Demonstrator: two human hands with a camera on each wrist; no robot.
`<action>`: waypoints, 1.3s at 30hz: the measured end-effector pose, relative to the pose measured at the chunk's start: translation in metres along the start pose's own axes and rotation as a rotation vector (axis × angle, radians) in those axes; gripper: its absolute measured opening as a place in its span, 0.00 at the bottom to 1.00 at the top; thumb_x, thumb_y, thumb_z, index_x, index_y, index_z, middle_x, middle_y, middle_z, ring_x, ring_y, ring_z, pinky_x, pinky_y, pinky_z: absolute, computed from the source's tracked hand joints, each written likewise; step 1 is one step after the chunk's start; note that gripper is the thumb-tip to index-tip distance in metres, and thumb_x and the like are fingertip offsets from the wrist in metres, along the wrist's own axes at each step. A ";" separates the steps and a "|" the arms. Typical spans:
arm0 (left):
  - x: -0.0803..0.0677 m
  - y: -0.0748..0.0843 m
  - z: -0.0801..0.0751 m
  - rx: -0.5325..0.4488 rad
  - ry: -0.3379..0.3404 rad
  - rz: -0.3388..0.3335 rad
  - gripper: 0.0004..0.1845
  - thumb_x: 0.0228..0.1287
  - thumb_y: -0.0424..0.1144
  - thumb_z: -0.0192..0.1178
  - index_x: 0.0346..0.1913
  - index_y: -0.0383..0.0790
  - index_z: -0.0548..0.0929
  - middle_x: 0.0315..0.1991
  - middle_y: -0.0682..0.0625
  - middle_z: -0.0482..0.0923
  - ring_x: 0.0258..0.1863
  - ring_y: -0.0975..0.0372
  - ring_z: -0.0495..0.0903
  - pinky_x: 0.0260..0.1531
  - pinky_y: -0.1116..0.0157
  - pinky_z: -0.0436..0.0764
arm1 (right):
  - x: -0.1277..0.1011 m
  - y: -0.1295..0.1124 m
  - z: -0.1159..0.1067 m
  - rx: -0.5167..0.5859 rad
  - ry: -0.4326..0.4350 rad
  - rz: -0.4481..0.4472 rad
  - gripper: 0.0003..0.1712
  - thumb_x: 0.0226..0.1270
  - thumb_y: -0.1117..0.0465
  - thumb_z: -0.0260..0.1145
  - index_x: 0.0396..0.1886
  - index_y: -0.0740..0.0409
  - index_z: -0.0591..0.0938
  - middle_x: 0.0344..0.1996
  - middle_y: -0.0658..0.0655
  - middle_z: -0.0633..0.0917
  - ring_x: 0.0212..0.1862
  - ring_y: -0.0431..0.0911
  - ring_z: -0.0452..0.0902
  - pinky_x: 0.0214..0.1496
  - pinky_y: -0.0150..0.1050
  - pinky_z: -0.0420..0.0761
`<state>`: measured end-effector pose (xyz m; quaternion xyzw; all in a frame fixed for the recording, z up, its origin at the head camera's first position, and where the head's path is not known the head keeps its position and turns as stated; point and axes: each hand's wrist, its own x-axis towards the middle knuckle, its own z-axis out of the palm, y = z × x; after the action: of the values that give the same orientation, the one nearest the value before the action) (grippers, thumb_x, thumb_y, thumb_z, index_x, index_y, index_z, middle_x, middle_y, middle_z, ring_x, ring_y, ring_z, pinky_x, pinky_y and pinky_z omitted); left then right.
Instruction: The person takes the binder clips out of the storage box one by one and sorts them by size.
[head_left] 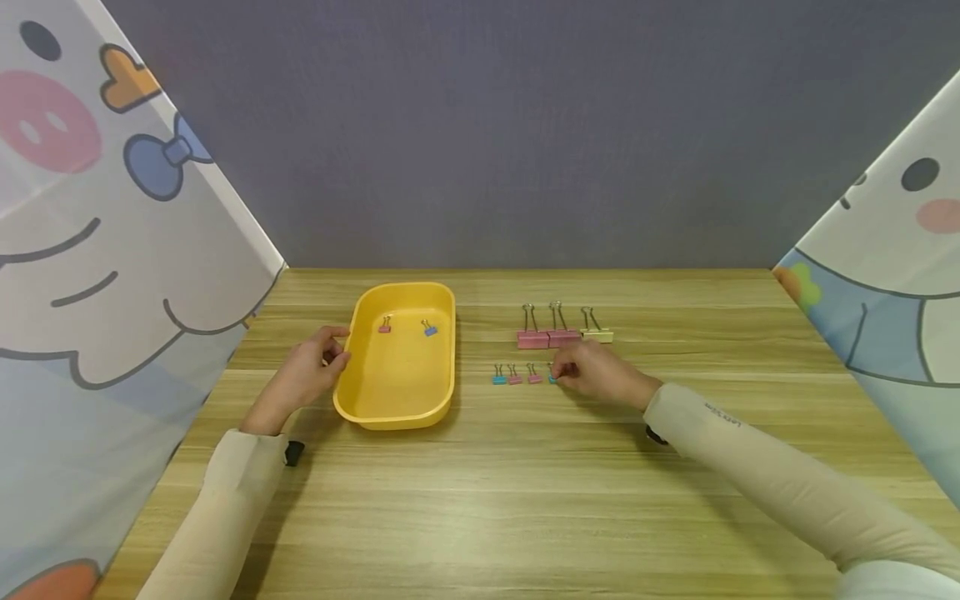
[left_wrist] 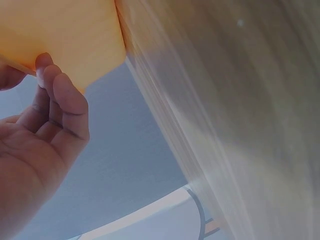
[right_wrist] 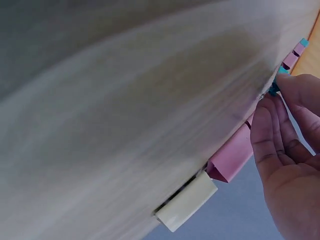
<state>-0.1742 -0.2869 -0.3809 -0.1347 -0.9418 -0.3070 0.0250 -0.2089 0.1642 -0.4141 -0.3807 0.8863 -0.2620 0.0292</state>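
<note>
- The left hand (head_left: 309, 375) rests against the left rim of the yellow oval plastic tray (head_left: 397, 408), fingers curled on its edge.
- The right hand (head_left: 600, 372) reaches low over the wooden table (head_left: 525, 500), fingertips pinching the small teal binder clip (head_left: 552, 378).
- Just left lie 3 more small clips (head_left: 515, 377); behind, 3 large binder clips (head_left: 562, 336).
- 2 small clips (head_left: 407, 327) sit in the tray.
</note>
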 end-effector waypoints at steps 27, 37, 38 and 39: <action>0.000 0.000 0.000 0.029 0.003 0.009 0.20 0.67 0.29 0.55 0.59 0.25 0.68 0.32 0.46 0.75 0.31 0.56 0.75 0.30 0.60 0.75 | 0.034 -0.038 -0.023 -0.042 0.031 -0.057 0.07 0.59 0.67 0.68 0.38 0.57 0.84 0.33 0.47 0.77 0.33 0.38 0.74 0.35 0.34 0.77; 0.000 0.000 0.000 0.034 0.007 0.016 0.20 0.67 0.30 0.55 0.59 0.25 0.68 0.31 0.47 0.76 0.30 0.57 0.75 0.31 0.59 0.75 | 0.070 -0.057 -0.025 -0.017 0.088 -0.144 0.05 0.62 0.65 0.66 0.36 0.52 0.83 0.35 0.47 0.79 0.33 0.38 0.73 0.36 0.35 0.76; 0.000 0.000 0.000 0.034 0.009 0.015 0.20 0.67 0.30 0.55 0.59 0.25 0.68 0.31 0.47 0.76 0.30 0.57 0.75 0.32 0.59 0.75 | 0.074 -0.060 -0.024 -0.015 0.087 -0.143 0.05 0.62 0.65 0.66 0.37 0.52 0.83 0.35 0.47 0.79 0.34 0.38 0.73 0.37 0.35 0.76; 0.000 0.000 0.000 0.033 0.009 0.014 0.20 0.67 0.30 0.55 0.59 0.25 0.68 0.31 0.47 0.76 0.30 0.57 0.75 0.32 0.59 0.75 | 0.078 -0.063 -0.024 -0.008 0.085 -0.140 0.05 0.62 0.64 0.67 0.37 0.52 0.83 0.35 0.47 0.79 0.35 0.38 0.74 0.38 0.35 0.77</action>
<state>-0.1743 -0.2869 -0.3812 -0.1394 -0.9457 -0.2916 0.0334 -0.2287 0.0844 -0.3511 -0.4301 0.8591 -0.2759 -0.0285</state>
